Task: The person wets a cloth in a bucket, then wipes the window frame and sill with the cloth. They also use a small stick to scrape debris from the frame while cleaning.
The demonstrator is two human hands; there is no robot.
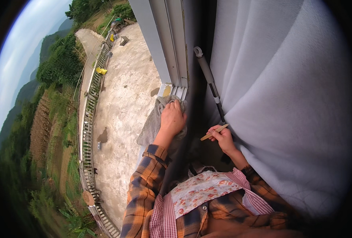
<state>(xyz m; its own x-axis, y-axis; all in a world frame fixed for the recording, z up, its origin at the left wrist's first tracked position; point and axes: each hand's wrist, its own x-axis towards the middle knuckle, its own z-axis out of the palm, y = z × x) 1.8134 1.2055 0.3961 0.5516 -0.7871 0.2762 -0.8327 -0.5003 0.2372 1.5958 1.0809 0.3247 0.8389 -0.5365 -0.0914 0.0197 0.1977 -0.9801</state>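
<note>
My left hand point(173, 119) grips a grey cloth point(152, 128) and presses it onto the window sill track point(179, 91). The cloth is bunched under the fingers, and part of it hangs over the outer side. Most of the sill beneath is hidden by cloth and arm. Beside the upright window frame point(171, 44), bare grooves of the track show just beyond the cloth. My right hand point(223, 138) holds a thin, flat wooden stick point(214, 132) between thumb and fingers, lower and to the right, in front of the curtain.
A grey-and-black pole point(207, 71) leans by the light grey curtain point(277, 89), which fills the right side. Outside the window, a concrete yard point(125, 89) lies below, edged by a balustrade point(88, 142). A dark, blurred vertical band point(196, 74) runs between window and curtain.
</note>
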